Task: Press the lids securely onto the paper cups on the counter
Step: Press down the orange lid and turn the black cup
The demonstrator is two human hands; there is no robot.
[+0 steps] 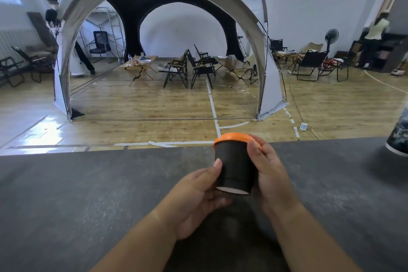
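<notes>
Status: black cup with orange lid is held off the counter, which lies just below the cup. Both hands are clamped on it, one per side, separated by the cup's width. Left hand is wrapped on the cup's lower left wall, thumb laid up the side. Right hand is curled on the cup's right wall, with one fingertip set on the lid's rim.

Axis: cup is tilted, not upright. Lid end is pointed up and away from the person. Base is turned toward the camera, pale underside shown. Lid is seen sitting level across the cup's mouth. The far side of the rim is hidden, so a full snap-on cannot be confirmed.

Key relation: lid is at the far, upper end of the cup from both palms. Right hand is nearer to it, touching the rim; left hand is nearer to the base. Press is judged to be needed along the cup's axis, lid toward base. Left hand is best used as backstop, right hand for working round the rim. Risk: paper wall could be crushed if squeezed sideways.

Second cup, dark patterned, is seen far right of the black cup, cut off by the frame edge.
</notes>
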